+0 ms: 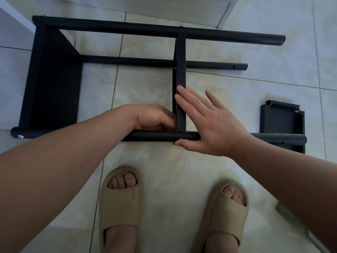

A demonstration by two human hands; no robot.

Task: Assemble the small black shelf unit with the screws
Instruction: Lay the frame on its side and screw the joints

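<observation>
Alignment step: shelf unit lies sideways on the floor; left hand grips the middle shelf by the front pole, right hand flat, fingers straight, pressing its other face. Next likely needs the joint lined up square, then fastened.

floor: pale marbled tiles, thin dark grout lines
cabinet: white, top edge, stands on floor
panel: white, top-left corner
light: soft, dim

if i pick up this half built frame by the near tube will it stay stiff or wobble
Probably wobbly: its tubes end free on the right, no panel joining them there. Likely heavier on the left, where the wide end panel is screwed on.
</observation>
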